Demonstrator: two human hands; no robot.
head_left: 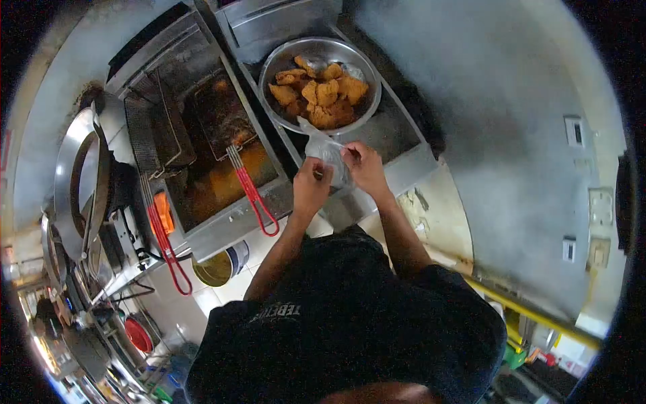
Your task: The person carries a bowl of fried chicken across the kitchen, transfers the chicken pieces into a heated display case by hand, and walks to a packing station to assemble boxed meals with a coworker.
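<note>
A thin clear plastic bag (326, 149) hangs between my two hands, just in front of a steel bowl (268, 69). My left hand (312, 186) is closed on the bag's left side, thumb and fingers pinched together. On the other side, my right hand (364, 167) pinches the bag's edge. What the bag contains, if anything, I cannot make out. Pieces of golden fried chicken (327, 93) are piled in the bowl, beyond both hands.
Left of the bowl is a deep fryer (232, 210) with dark oil. One frying basket (225, 108) sits in the oil, another basket (142, 128) beside it. Their red handles (254, 195) stick out over the front edge. A large pan (74, 155) stands farther left.
</note>
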